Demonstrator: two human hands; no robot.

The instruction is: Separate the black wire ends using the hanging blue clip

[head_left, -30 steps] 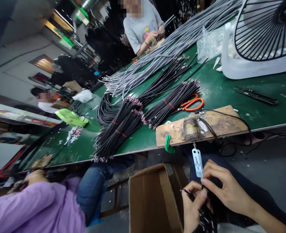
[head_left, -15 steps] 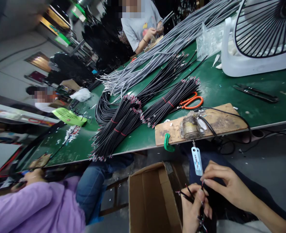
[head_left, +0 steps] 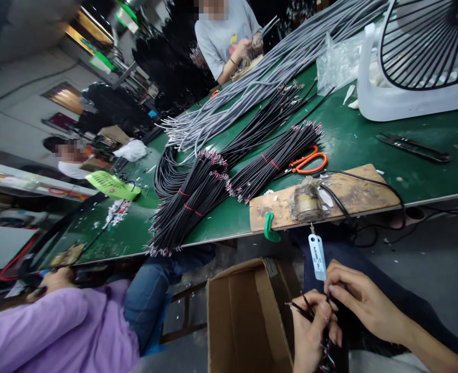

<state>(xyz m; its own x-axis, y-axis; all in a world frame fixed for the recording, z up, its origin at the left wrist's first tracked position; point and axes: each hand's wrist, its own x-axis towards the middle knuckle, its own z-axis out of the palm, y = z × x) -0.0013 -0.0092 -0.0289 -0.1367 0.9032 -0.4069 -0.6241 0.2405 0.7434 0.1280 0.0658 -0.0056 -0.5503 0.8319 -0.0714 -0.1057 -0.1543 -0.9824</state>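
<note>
Several short black cables [head_left: 300, 311] with reddish stripped wire ends are gripped in my left hand [head_left: 314, 326], low at the right. My right hand [head_left: 356, 295] pinches the wire end of one of these cables between thumb and fingers, close above the left hand. Just above my fingers, a light blue forked piece [head_left: 316, 257] hangs from the shaft of a small motor [head_left: 307, 203]. The motor is fixed on a wooden board [head_left: 363, 191] at the table's edge. Lower cable ends show under my left hand, partly dark and hard to make out.
On the green table [head_left: 353, 134] lie tied bundles of black cable [head_left: 182, 215], grey cables [head_left: 229, 103], orange scissors [head_left: 310, 160], snips [head_left: 413, 147] and a fan [head_left: 418, 98]. A green clamp [head_left: 269, 228] grips the board. Below stands a cardboard box [head_left: 248, 316]. A co-worker's purple sleeve [head_left: 58, 326] is at left.
The view has shifted slightly. Both hands stay together at nearly the same place, the right still pinching the wire end and the left still holding the cables.
</note>
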